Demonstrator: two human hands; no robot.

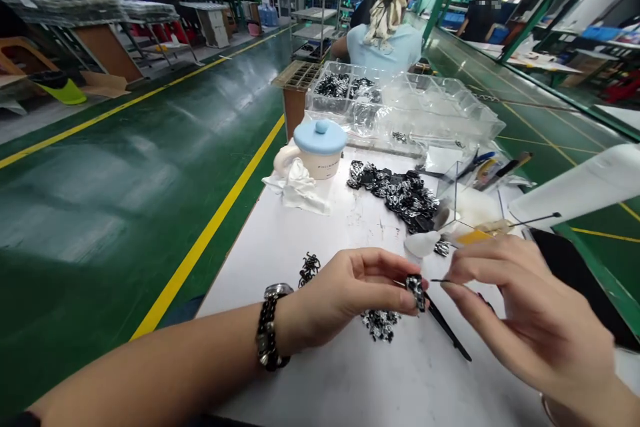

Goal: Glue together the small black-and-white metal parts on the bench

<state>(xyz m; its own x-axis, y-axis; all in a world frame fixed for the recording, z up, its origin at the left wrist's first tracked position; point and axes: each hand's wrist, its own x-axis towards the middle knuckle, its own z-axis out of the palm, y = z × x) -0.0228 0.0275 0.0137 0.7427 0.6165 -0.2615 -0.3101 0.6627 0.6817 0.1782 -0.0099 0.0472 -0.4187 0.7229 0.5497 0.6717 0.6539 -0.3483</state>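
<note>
Between its thumb and fingers, my left hand pinches a small black-and-silver part. My right hand is closed at the fingertips on a thin black piece, whose tip points at that part across a small gap. Below, a slim black pointed tool lies on the white table. Small silver-and-black pieces are heaped under my left hand, which partly hides them. Beyond my left wrist is a little pile of curved black pieces.
A large pile of black-and-silver parts lies farther back, near a white bottle and a clear holder with tools. A blue-lidded mug and tissue stand left. Clear trays fill the far end; a person sits beyond.
</note>
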